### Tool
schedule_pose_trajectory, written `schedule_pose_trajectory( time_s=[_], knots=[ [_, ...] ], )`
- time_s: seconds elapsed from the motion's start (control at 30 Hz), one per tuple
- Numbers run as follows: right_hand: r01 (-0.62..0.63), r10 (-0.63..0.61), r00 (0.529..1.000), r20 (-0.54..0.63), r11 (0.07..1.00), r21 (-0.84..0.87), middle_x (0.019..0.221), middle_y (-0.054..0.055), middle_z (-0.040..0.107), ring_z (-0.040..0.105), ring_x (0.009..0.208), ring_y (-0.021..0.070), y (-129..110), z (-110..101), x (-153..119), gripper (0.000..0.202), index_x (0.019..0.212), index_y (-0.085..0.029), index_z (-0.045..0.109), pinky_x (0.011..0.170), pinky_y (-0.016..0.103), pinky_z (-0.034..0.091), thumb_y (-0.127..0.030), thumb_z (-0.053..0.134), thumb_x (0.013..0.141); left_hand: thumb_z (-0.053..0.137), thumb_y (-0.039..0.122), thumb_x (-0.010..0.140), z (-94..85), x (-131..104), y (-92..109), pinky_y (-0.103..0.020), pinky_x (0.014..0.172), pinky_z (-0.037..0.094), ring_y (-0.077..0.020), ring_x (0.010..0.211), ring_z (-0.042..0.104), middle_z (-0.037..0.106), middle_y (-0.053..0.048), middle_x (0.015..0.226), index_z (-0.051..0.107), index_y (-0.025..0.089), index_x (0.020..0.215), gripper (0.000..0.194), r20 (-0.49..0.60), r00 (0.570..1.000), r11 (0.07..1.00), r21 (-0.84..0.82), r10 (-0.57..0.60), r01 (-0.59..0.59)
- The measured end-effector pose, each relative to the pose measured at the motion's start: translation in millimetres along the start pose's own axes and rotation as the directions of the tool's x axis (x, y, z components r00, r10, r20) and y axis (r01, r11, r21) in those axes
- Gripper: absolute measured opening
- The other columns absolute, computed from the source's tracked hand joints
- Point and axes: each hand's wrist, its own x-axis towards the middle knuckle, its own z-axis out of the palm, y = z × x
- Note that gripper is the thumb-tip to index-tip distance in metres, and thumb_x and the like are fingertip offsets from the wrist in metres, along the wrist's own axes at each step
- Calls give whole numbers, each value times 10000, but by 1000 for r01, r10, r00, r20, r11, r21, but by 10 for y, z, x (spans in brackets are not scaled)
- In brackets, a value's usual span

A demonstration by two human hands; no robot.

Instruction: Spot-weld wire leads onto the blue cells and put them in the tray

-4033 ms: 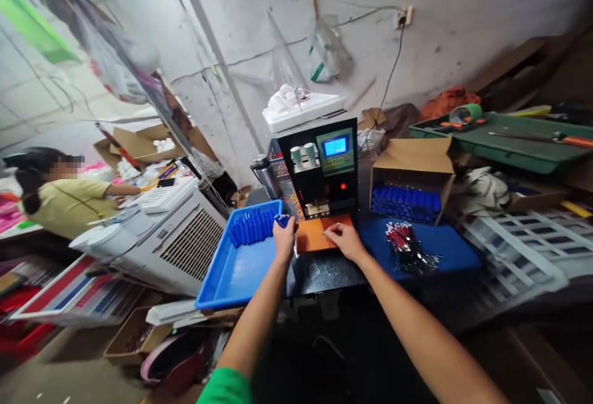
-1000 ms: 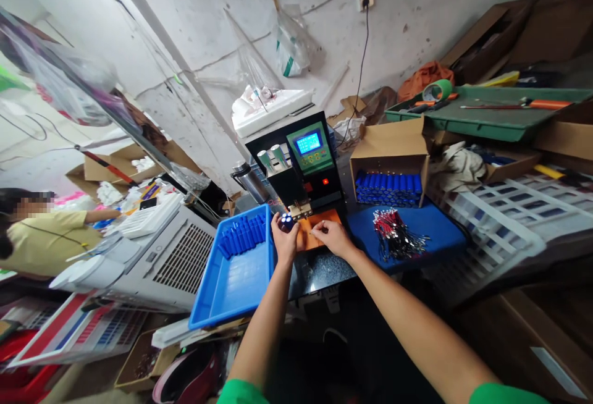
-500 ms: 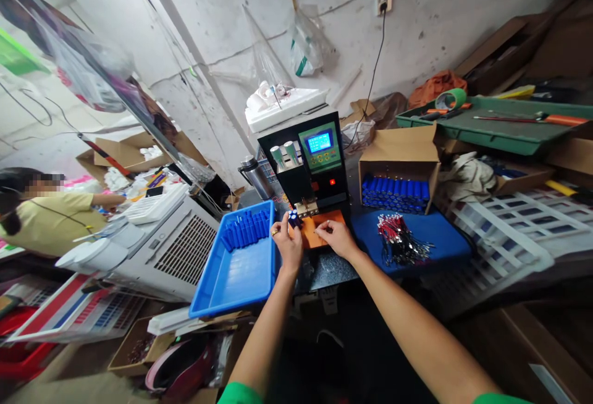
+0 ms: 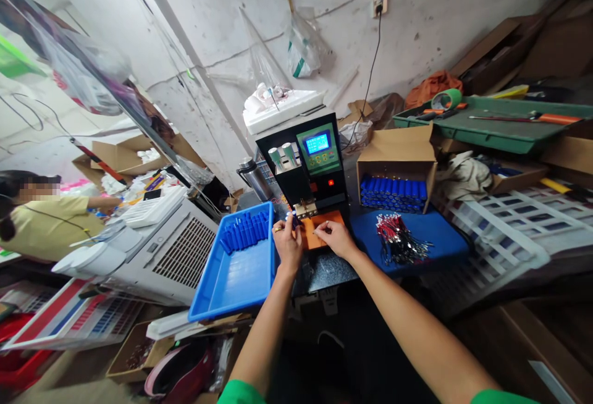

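At the front of a black machine (image 4: 334, 191) with a lit screen, my left hand (image 4: 288, 243) has its fingers closed round a blue cylinder (image 4: 295, 221), close to the metal tips above the orange plate (image 4: 313, 234). My right hand (image 4: 337, 237) is over the plate's right part, thumb and index finger pinched on something too small to make out. Blue cylinders (image 4: 245, 230) lie at the back of a blue tray (image 4: 231, 280) on the left. More cylinders (image 4: 393, 191) fill a cardboard box behind a bundle of red and black wires (image 4: 401, 239).
A steel flask (image 4: 254, 178) stands left of the machine. White foam (image 4: 282, 110) rests on top of it. A green tray (image 4: 486, 123) with tools is at the back right. A person in yellow (image 4: 55, 222) sits far left beside a grey cooler (image 4: 171, 249).
The whole view has shifted slightly. My left fingers have tilted a little over the blue cylinder, which shows less. My right hand keeps its pinch in nearly the same spot.
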Motion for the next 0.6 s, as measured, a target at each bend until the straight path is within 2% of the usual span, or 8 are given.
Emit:
schedule_pose_trajectory(
  time_s=[0.2, 0.37, 0.47, 0.6],
  knots=[
    [5, -5, 1000, 2, 1000, 8, 763, 52, 732, 667, 717, 192, 2, 1, 9, 181, 754, -176, 709, 706, 295, 496, -339, 637, 791, 534, 193, 885, -5, 13, 40, -397, 894, 444, -250, 975, 524, 549, -108, 990, 644, 181, 1172, 307, 2, 999, 998, 51, 36, -36],
    [-3, 3, 1000, 0, 1000, 23, 779, 61, 732, 660, 727, 194, 6, 4, 16, 196, 755, -175, 707, 708, 301, 483, -354, 633, 781, 564, 179, 865, -29, -28, 110, -404, 902, 437, -249, 982, 533, 594, -95, 991, 604, 184, 1015, 156, 29, 999, 999, -15, 28, -28],
    [-5, 6, 1000, -11, 998, 60, 766, 61, 724, 647, 709, 188, 12, 16, 31, 218, 745, -169, 702, 699, 301, 479, -377, 640, 764, 607, 221, 847, -50, -64, 168, -374, 856, 448, -228, 921, 555, 604, -81, 964, 585, 184, 980, 140, 46, 998, 995, -90, -33, 37],
    [-14, 20, 999, -32, 983, 185, 751, 59, 719, 648, 712, 187, -6, 2, 62, 251, 724, -166, 689, 722, 306, 490, -415, 660, 736, 622, 292, 848, -21, -51, 256, -308, 768, 459, -184, 832, 594, 636, -59, 933, 582, 180, 990, 186, 123, 977, 948, -251, -172, 198]
  ],
)
